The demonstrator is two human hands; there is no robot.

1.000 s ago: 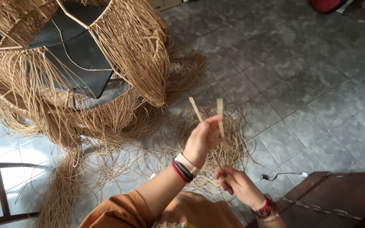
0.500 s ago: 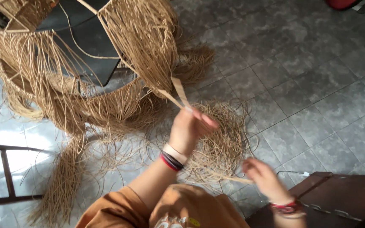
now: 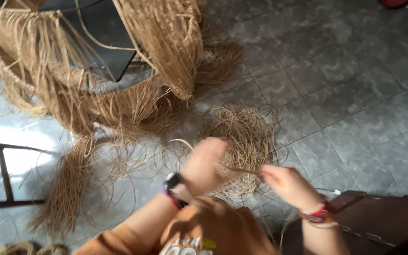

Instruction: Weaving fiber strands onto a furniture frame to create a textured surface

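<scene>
Lowered since before: left hand [image 3: 206, 165] and right hand [image 3: 286, 184], pinching thin tan straw strand [image 3: 242, 170]; loose straw coil [image 3: 244, 137] unwoven, big fringed straw frame [image 3: 119, 85] partly covered.

We seem to be in a home weaving workshop: grey tiled floor [image 3: 336, 85], loose fibre coil [image 3: 244, 137] beside a half-woven frame [image 3: 119, 71].

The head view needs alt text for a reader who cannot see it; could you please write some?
Seen from above, a person's left hand and right hand, blurred, pull a thin straw-coloured strand taut between them over a loose coil of fibre on a grey tiled floor. A large, fringed woven frame stands behind.
</scene>
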